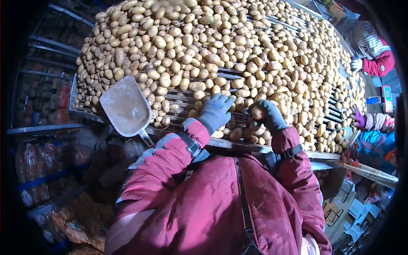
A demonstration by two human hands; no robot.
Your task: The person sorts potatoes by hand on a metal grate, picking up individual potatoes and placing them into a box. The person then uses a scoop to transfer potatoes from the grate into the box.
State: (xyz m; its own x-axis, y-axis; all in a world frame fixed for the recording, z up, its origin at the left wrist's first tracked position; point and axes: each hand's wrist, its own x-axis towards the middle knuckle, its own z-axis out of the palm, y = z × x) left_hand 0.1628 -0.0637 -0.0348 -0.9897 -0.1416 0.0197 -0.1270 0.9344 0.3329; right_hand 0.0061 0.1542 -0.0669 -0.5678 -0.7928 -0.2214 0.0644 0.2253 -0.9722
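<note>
Potatoes (187, 40) lie heaped over a slatted sorting table (180, 100) in front of me. My left hand (216, 111), in a grey glove, rests palm down on potatoes near the front edge, its fingers spread. To the right of it, my right hand (272, 115), gloved as well, has its fingers curled round a single potato (257, 112). More potatoes sit just below and beside both hands. A pale, worn scoop (125, 106) lies to the left of my left hand, its handle pointing toward me.
At the upper right, a co-worker's white-gloved hand (356, 64) is at the table's far side. Below it, another person's purple-gloved hand (359, 118) reaches to the potatoes. A device with a red screen (387, 93) stands beyond. Filled net sacks (74, 223) are at the lower left.
</note>
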